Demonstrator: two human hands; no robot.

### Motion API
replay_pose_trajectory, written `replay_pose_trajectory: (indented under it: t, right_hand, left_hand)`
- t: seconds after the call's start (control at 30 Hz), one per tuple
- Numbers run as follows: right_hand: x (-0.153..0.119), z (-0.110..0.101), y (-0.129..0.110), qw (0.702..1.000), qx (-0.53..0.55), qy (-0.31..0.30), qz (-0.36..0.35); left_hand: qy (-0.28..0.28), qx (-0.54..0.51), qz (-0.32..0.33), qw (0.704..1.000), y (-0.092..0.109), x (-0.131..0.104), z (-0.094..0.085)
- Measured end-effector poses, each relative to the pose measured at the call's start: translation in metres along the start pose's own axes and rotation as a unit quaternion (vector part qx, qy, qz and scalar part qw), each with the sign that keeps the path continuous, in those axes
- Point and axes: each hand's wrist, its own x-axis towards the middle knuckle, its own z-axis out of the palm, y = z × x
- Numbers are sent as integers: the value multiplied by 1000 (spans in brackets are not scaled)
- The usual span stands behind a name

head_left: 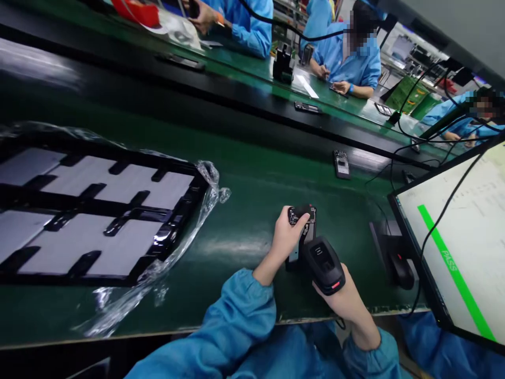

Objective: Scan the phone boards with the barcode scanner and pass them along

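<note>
My left hand (pixel 287 234) grips an opened phone body (pixel 311 230) by its upper end, thumb across the exposed circuit board. The phone's lower part is partly covered by a black handheld scanner (pixel 324 265). That scanner is in my right hand (pixel 342 297), whose fingers are mostly hidden beneath it; a small red light glows at its near end. Both hands are just above the green table (pixel 244 221), close to its front edge.
A black tray (pixel 98 208) of pale flat parts in clear plastic lies left. Right are a monitor (pixel 457 237) showing PASS and a black mouse (pixel 401 268). Another opened phone (pixel 341 164) lies beyond my hands. People in blue sit across, with cables hanging at right.
</note>
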Motion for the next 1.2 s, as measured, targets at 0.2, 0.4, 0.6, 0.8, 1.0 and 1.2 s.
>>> replay_pose_trajectory:
  t: [0.2,0.4,0.6,0.8,1.0,1.2]
  right_hand:
    - [-1,0,-10,998,44,-33,-5]
    - [27,17,-44,994,77,-57,-51]
    - [19,1,-43,990,123,-58,36]
    - [7,-25,-31,970,199,-104,90]
    - [5,-32,-39,952,251,-129,116]
    - [2,-39,-44,949,261,-130,121]
  left_hand:
    - [11,10,29,999,0,-3,-1]
    - [23,23,-19,999,6,-11,2]
    - [40,-3,10,999,14,-10,0]
    - [67,32,27,997,18,-13,-4]
    - [74,75,54,993,25,-20,-3]
    - [82,109,68,988,29,-23,-3]
